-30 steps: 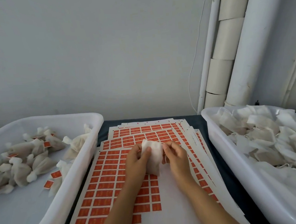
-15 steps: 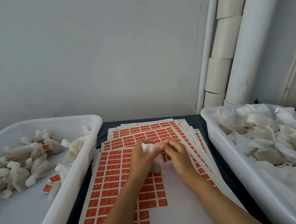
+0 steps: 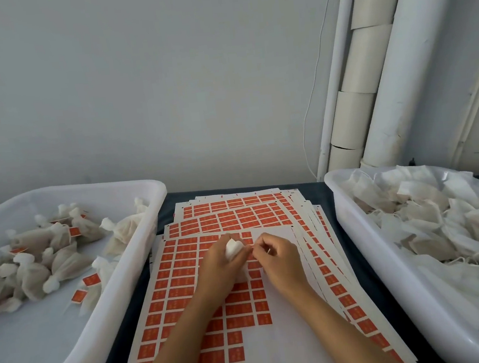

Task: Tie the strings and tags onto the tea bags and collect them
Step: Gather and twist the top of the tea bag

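Right now the left hand [image 3: 218, 268] is wrapped around a white tea bag [image 3: 233, 247], with the bunched top of the bag sticking out above the thumb and a bit of the bag showing below the palm. The right hand [image 3: 276, 258] sits just beside it, fingers curled, its fingertips meeting the left thumb at the neck of the bag; it seems to pinch a thin string there, though the string itself is too fine to make out. Both hands hover over the middle of a stack of sheets [image 3: 205, 318] printed with rows of orange tags, fanned out on a dark desk [image 3: 164, 212]. The top sheet has a bare white area on its right side and lower part, where the hands' forearms cross it.

To the left stands a white tub [image 3: 121, 306] holding a loose pile of tied bags [image 3: 34, 268], several with small orange tags on strings lying beside them. To the right stands a second white tub [image 3: 370, 256], heaped with flat, untied bags [image 3: 444, 227] and loose strings. Behind the desk is a pale wall, with white pipes [image 3: 391, 62] and a thin cable running up the right corner.
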`<state>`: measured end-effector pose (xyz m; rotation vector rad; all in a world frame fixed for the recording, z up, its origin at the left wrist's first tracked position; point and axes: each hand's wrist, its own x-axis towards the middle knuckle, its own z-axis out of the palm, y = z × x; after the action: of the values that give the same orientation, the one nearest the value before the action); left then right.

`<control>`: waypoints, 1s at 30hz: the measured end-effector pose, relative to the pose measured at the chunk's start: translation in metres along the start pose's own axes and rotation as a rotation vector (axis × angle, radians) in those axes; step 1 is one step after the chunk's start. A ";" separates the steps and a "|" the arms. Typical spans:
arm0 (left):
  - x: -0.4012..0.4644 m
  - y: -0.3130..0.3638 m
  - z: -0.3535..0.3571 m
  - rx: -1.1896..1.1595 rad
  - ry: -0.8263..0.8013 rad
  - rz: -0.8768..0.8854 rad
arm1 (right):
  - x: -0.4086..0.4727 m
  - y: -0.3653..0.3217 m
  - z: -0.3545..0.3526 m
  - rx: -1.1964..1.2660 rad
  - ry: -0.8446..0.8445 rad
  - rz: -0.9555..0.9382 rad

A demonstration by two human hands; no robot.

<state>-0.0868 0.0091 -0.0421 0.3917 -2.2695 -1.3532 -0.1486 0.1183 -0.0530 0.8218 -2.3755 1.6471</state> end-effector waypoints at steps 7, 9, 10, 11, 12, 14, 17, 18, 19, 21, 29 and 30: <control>-0.001 -0.003 0.000 -0.106 0.030 -0.002 | -0.003 0.002 0.004 0.010 -0.008 0.017; 0.000 -0.003 0.000 -0.126 0.052 -0.013 | -0.003 0.003 0.002 0.001 0.016 0.012; 0.000 -0.004 -0.001 -0.137 0.066 -0.019 | -0.002 0.004 0.000 0.001 0.032 0.013; 0.001 -0.005 -0.002 -0.151 0.080 -0.027 | -0.001 0.004 -0.002 0.007 0.048 0.016; 0.001 -0.005 -0.002 -0.165 0.091 -0.035 | -0.001 0.005 -0.004 0.011 0.062 0.017; 0.001 -0.006 -0.002 -0.171 0.110 -0.052 | 0.000 0.005 -0.006 -0.004 0.073 0.019; 0.002 -0.007 0.000 -0.169 0.135 -0.060 | 0.000 0.004 -0.005 -0.044 0.087 0.032; 0.003 -0.007 -0.001 -0.171 0.147 -0.059 | 0.001 0.003 -0.005 -0.050 0.099 0.040; 0.004 -0.007 -0.001 -0.173 0.160 -0.060 | 0.002 0.002 -0.005 -0.054 0.117 0.049; 0.005 -0.008 -0.002 -0.183 0.179 -0.061 | 0.002 0.002 -0.006 -0.046 0.155 0.061; 0.005 -0.012 -0.005 -0.092 0.069 0.001 | -0.004 0.002 -0.011 0.090 0.200 0.121; 0.006 -0.012 -0.005 -0.090 0.047 0.007 | -0.002 0.002 -0.013 0.093 0.208 0.126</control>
<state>-0.0893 -0.0027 -0.0488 0.3816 -2.1612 -1.4218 -0.1507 0.1310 -0.0507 0.4937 -2.2628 1.8051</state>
